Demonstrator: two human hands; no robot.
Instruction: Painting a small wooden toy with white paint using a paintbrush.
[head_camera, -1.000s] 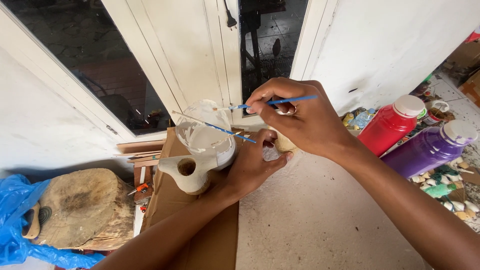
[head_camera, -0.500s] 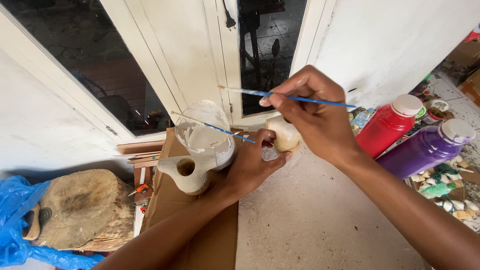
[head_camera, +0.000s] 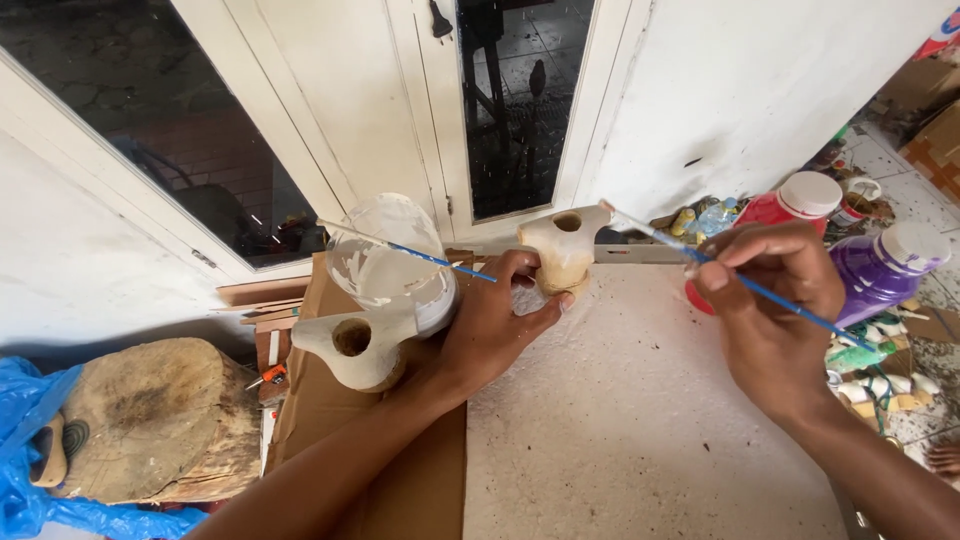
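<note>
My left hand (head_camera: 492, 325) grips a small pale wooden piece with a round hole in its top (head_camera: 562, 250), holding it upright above the white work surface (head_camera: 640, 430). My right hand (head_camera: 770, 310) pinches a thin blue-handled paintbrush (head_camera: 740, 280); its tip points at the piece's upper right side. A clear plastic cup smeared with white paint (head_camera: 390, 262) stands just left of my left hand, with a second blue brush (head_camera: 420, 254) resting across it. Another pale wooden piece with a hole (head_camera: 355, 345) sits in front of the cup on brown cardboard (head_camera: 330, 440).
A red paint bottle (head_camera: 785, 210) and a purple one (head_camera: 885, 270), both with white caps, lie at the right among small clutter. A wooden stump (head_camera: 160, 420) and blue plastic sheet (head_camera: 25, 440) lie at the left. White glazed doors (head_camera: 400, 110) stand behind.
My right hand has swung to the right, away from the cup, uncovering the wooden piece. The brush now points left at the piece. My left hand keeps its hold.
</note>
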